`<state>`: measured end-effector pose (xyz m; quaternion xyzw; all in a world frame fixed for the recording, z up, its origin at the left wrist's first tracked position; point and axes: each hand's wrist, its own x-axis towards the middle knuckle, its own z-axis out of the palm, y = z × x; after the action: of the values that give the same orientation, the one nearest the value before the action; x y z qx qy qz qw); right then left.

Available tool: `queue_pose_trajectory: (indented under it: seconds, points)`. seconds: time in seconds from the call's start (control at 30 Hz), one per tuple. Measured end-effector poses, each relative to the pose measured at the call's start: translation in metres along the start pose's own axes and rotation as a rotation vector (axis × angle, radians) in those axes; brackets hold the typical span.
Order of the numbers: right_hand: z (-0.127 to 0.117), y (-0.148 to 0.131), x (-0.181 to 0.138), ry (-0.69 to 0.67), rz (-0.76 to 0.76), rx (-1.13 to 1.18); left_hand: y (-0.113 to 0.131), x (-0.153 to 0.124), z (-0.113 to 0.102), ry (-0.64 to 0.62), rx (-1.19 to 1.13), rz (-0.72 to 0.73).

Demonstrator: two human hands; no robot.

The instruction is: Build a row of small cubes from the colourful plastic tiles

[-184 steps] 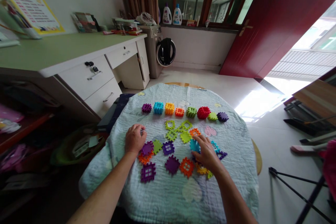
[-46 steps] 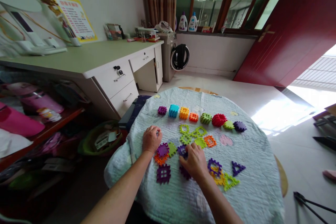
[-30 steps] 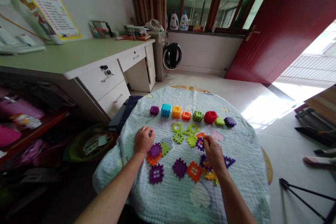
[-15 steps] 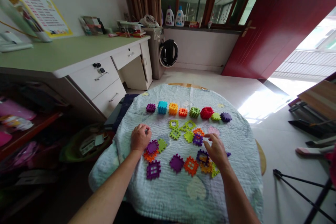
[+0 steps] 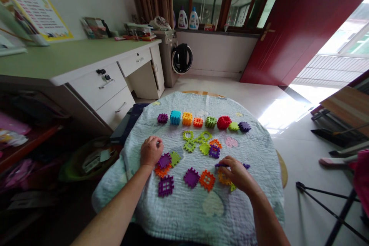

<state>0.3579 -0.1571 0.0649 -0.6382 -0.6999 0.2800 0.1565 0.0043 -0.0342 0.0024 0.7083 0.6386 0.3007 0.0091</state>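
Observation:
My right hand [image 5: 234,171] pinches a dark purple interlocking tile [image 5: 221,165], seen nearly edge-on, above a yellow-orange tile [image 5: 223,177]. Part of a lime piece [image 5: 233,187] peeks out under that hand. On the left, my left hand [image 5: 151,150] rests curled on the cloth; whatever its fingers hold, if anything, is hidden. Close to it lie a purple tile [image 5: 164,160], a green tile [image 5: 175,158] and an orange tile [image 5: 163,171], partly overlapping. Nearer me are a purple window tile [image 5: 166,186], a solid purple tile [image 5: 191,177] and an orange window tile [image 5: 207,180].
Behind the hands, several lime pieces [image 5: 189,146] lie beside a purple window tile [image 5: 214,151]. Farther back runs a row of assembled blocks, including a blue block [image 5: 175,117] and a red block [image 5: 224,122]. A pale cloth [image 5: 190,215] covers the round table.
My right hand has come down toward me from beside the purple window tile and has taken hold of a dark purple tile. The left hand stays put while the view shifts slightly.

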Motion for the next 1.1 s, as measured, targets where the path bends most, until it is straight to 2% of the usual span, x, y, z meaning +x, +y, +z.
queue_pose_trajectory:
  seconds: [0.13,0.27,0.33,0.47,0.6,0.73,0.9,1.1]
  points:
    - [-0.002,0.014,0.009,0.082,0.086,0.014,0.000,0.001,0.000,0.004,0.007,0.008]
    - [0.002,0.030,0.012,0.321,0.122,-0.069,0.001,0.001,-0.001,0.001,0.012,0.005]
    - [0.004,0.034,0.011,0.394,0.103,-0.153,0.001,0.000,-0.001,0.001,0.011,0.004]
    - [0.007,0.031,0.006,0.319,0.167,-0.287,0.000,0.000,-0.001,-0.006,0.012,0.006]
    - [0.011,0.026,0.006,0.276,0.232,-0.322,0.001,0.000,-0.002,-0.004,0.013,0.001]
    - [0.009,0.022,0.012,0.312,0.170,-0.285,0.003,0.001,-0.004,-0.007,0.009,0.000]
    - [0.008,0.007,0.031,0.312,-0.039,-0.193,0.004,0.001,-0.005,-0.012,0.005,-0.007]
    - [0.016,0.002,0.047,0.260,-0.028,-0.232,0.005,0.001,-0.006,-0.013,-0.007,-0.021]
